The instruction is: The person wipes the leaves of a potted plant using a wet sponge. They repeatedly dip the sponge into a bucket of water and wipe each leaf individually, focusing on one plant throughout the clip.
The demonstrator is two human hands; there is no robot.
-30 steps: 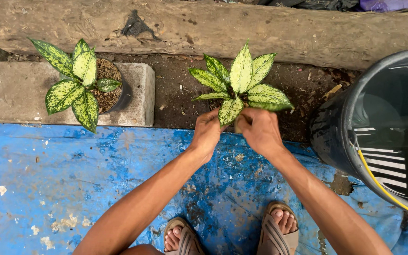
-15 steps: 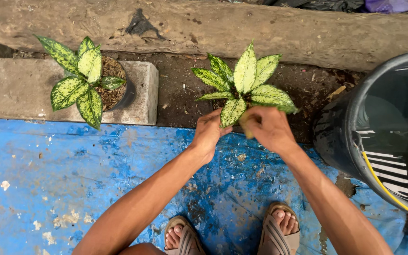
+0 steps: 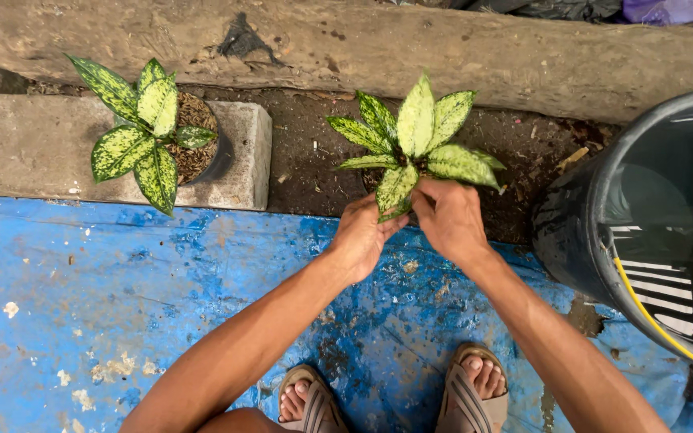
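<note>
Nearest the camera: two sandalled feet planted on the blue painted floor, paint worn and flaked, pale chips scattered toward its left edge. Forearms reaching up from the bottom edge of the view, converging at the floor's far edge. Left hand cupped at the base of the variegated plant, fingers curled under the lowest leaf, touching it; grip looks closed around the base, though the stem itself hidden by leaves. Right hand just beside it, fingers bent down onto the same base from the right, also closed on the plant; fingertips hidden under foliage. Hands close together, thumbs nearly touching. Plant sitting just past the floor's far edge, on the strip of dark soil, leaves green with cream speckling, spread upright and outward; pot not discernible. Right of the hands, large dark bucket holding water, cut off by the right edge of the view, yellow cord running along its rim. Left, well apart from the hands: second speckled plant in a dark round pot set in a concrete block, block butting against the floor's far left edge. Farthest back: rough weathered concrete kerb running the full width behind soil and block. Dark and purple fabric at the top right corner, too cropped to identify.
</note>
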